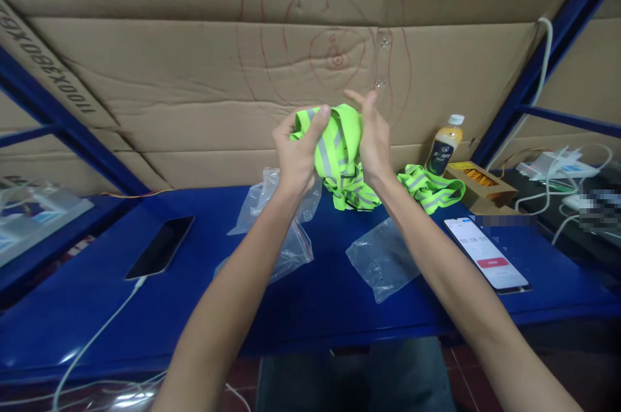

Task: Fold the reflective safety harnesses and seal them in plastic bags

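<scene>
A neon yellow-green reflective strap (334, 143) with grey bands is bunched up in the air above the table. My left hand (298, 153) is closed on it, the thumb pressed across its top. Beside its right edge is my right hand (377, 140), thumb raised and one finger stretched out; the other fingers are hidden. Behind and below the hands lies a heap of the same green strap material (356, 195). Another green reflective strap (429, 189) rests to the right, partly behind my right forearm.
Clear plastic bags (286, 250) and another bag (383, 260) lie on the blue table (310, 308). A dark phone (162, 247) charges at left; a lit phone (485, 253) is at right. A bottle (444, 147) and an open cardboard box (480, 185) stand before the cardboard wall (194, 75).
</scene>
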Demonstrator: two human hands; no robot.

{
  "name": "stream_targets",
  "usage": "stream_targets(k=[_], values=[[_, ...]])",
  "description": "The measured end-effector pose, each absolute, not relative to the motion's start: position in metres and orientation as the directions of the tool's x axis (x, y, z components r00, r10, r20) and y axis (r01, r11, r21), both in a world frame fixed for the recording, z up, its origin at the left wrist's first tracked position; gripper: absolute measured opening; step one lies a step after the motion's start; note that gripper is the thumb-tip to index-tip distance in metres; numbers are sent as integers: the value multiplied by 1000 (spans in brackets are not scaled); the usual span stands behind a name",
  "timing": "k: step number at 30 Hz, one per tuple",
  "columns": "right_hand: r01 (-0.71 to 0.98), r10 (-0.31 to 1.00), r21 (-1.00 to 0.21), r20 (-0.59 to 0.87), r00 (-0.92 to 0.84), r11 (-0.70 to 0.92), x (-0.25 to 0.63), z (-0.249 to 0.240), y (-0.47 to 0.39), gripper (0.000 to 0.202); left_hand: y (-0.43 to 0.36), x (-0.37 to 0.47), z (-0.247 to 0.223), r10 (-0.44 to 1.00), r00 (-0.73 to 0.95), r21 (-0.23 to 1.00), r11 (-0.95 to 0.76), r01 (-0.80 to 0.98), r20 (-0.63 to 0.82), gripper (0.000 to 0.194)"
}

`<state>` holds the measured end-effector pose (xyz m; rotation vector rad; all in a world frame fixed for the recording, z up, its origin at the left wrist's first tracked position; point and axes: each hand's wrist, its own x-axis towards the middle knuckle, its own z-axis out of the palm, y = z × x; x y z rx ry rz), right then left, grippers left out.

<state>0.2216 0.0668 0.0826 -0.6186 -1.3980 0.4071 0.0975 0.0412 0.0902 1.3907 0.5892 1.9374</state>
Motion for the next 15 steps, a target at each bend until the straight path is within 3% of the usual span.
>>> stream_targets(k=[4, 6, 9, 11, 15], values=[[225, 512, -562, 824, 245, 796, 219, 71, 72, 49, 52, 87, 93, 888, 32, 838, -421, -346, 459, 39], [313, 469, -542, 838, 280, 780, 217, 65, 75, 42, 51, 88, 94, 902, 66, 858, -382, -343, 427, 43], [430, 405, -483, 875, 265, 762, 217, 60, 75, 41, 38, 99, 92, 821, -139, 758, -565, -326, 553, 34], [470, 400, -450, 892, 209, 759, 217, 59, 71, 44, 27, 107, 92, 713, -243, 682, -701, -211, 658, 30], [541, 388, -374, 917, 93, 753, 214, 61, 55, 50, 20, 106, 97, 663, -134, 665, -746, -32, 737, 30]])
